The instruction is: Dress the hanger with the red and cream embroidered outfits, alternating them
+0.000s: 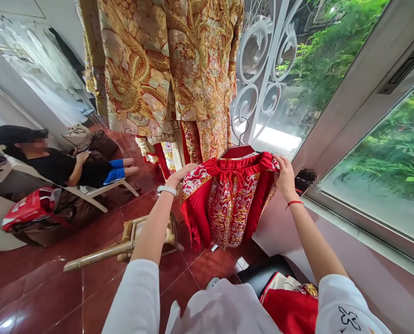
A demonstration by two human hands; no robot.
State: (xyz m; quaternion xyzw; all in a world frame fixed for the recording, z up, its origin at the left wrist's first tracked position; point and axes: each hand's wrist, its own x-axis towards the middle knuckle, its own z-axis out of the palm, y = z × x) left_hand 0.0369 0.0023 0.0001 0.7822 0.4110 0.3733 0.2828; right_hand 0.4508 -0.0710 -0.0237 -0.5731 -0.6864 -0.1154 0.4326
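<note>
A red embroidered skirt (228, 208) with a gathered waistband and a tied bow hangs in front of me, stretched between my hands. Inside the waistband sits a hanger (236, 151), its metal hook pointing up. My left hand (182, 177), with a watch at the wrist, is closed on the skirt's upper left side; its fingertips are partly hidden by the cloth. At the opposite upper corner, my right hand (285, 177) pinches the fabric with the thumb on the near side. Gold and red embroidered garments (165, 69) hang just beyond the skirt.
A bamboo chair (137, 239) stands on the tiled floor to the left. Further left a seated person (57, 162) sits near a red bag (31, 208). A phone (303, 181) rests on the window ledge at right. Red cloth (290, 306) lies over a dark seat below.
</note>
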